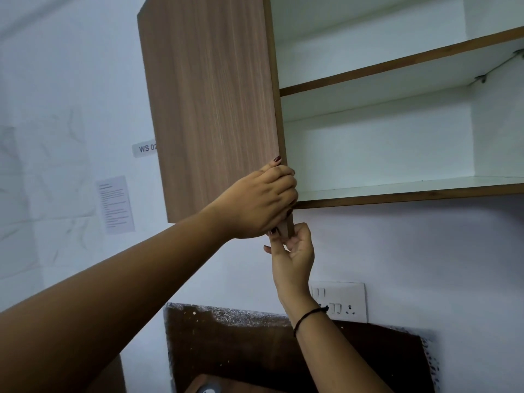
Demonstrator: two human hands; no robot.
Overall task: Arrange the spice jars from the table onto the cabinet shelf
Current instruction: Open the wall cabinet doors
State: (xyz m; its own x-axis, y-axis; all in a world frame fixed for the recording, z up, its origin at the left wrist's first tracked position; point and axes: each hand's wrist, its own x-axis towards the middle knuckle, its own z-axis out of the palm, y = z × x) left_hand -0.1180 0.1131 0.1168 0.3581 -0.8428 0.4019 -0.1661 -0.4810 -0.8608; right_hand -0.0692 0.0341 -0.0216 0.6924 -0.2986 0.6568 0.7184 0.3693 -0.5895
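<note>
— What takes the most place here?

— The pale wall [425,251], and on it the cabinet [397,200], which hangs high. Its inside is white and its edges are brown. The cabinet door [209,109], of brown wood grain, stands swung out to the left.

— And the shelf for the jars?

— There are two boards. The upper shelf [397,63] crosses the middle of the cabinet. The bottom shelf [397,185] lies under it, to the right of both hands and just beside the left one.

— What do the hands do?

— The left hand [261,202] grips the free edge of the door near its lower end, with the fingers wrapped around that edge. The right hand [295,256] is directly below it. Its fingers are curled around the lowest corner of the door, and the two hands nearly touch there.

— What is below them?

— A dark brown panel [255,350] stands against the wall. At the bottom border of the view there is something round and grey, but it is cut off and I cannot tell what it is.

— And the small things?

— A white switch plate [350,296] sits behind the right wrist. A printed sheet [115,204] and a label [144,148] reading "WS 02" are stuck on the wall, left of the door. A black thread [309,317] goes around the right wrist.
</note>
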